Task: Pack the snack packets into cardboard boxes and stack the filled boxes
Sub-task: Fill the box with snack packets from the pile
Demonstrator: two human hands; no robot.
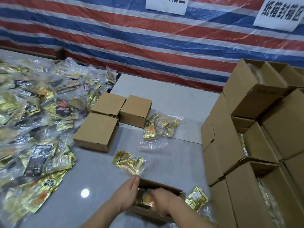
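An open cardboard box [166, 185] sits at the near edge of the grey table, with gold snack packets [147, 199] inside. My left hand [130, 190] rests against the box's left rim, fingers fairly straight. My right hand [162, 201] reaches into the box over the packets; it is blurred and its grip is unclear. A bagged gold packet [128, 161] lies just beyond the box. Another gold packet [196, 199] lies to its right. A third bag of packets [160, 126] lies further back.
A large heap of bagged gold and black packets [32, 120] covers the table's left side. Three closed small boxes [113, 112] stand mid-table. A tall stack of cardboard boxes [255, 145] fills the right side. An empty clear bag [153, 144] lies mid-table. A striped tarp hangs behind.
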